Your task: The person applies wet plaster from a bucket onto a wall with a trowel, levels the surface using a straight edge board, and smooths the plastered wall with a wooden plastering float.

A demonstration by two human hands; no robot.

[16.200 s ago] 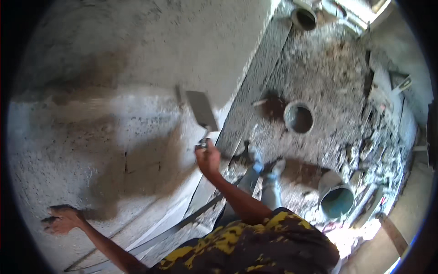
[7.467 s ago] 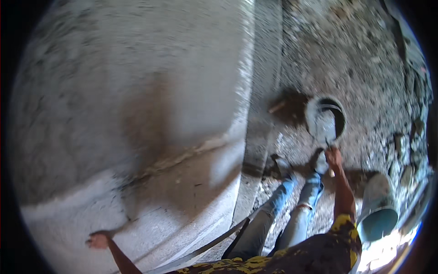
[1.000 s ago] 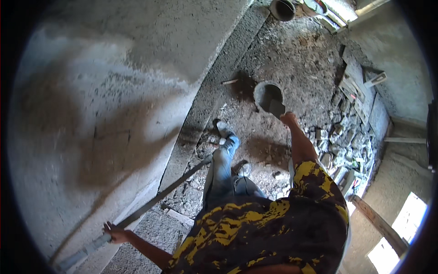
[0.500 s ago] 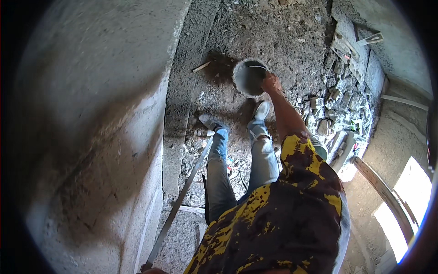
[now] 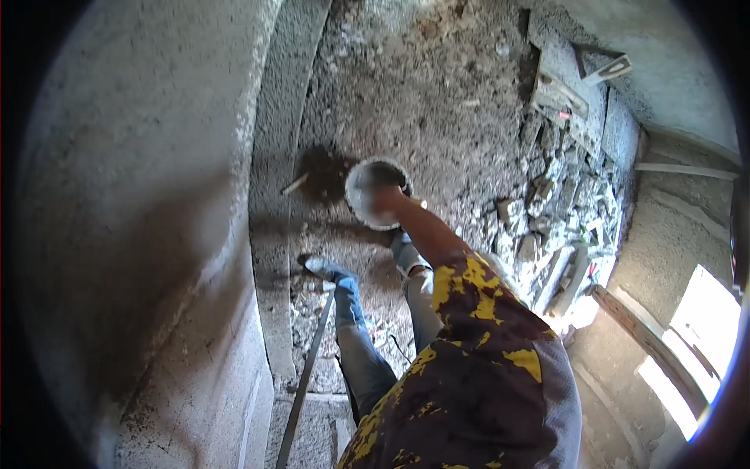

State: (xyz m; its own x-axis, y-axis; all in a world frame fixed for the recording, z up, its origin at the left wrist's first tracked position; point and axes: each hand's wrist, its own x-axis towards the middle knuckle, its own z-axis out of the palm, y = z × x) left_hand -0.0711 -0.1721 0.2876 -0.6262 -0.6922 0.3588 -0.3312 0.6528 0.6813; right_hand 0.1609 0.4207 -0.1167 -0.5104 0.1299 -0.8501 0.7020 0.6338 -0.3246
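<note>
My right hand (image 5: 384, 201) reaches down into a round bucket (image 5: 356, 186) with a grey, cement-smeared rim. The fingers are blurred and partly hidden inside it, so their grip does not show. Beside that wrist is a small pale piece (image 5: 420, 203), too unclear to name. A long, narrow straight bar (image 5: 307, 374) slants from near my left foot (image 5: 322, 267) to the lower edge of the head view. My left hand is out of the picture.
A rough grey wall (image 5: 156, 195) rises at left, with a concrete ledge (image 5: 269, 156) along its base. Rubble (image 5: 539, 227) is heaped at right. Boards (image 5: 558, 98) and a flat tool (image 5: 608, 70) lie at far right. A small stick (image 5: 295, 184) rests left of the bucket.
My right hand has gone from the bucket's rim to inside it. The view has shifted, placing the bucket lower and further left. My left hand has left the lower edge of the picture.
</note>
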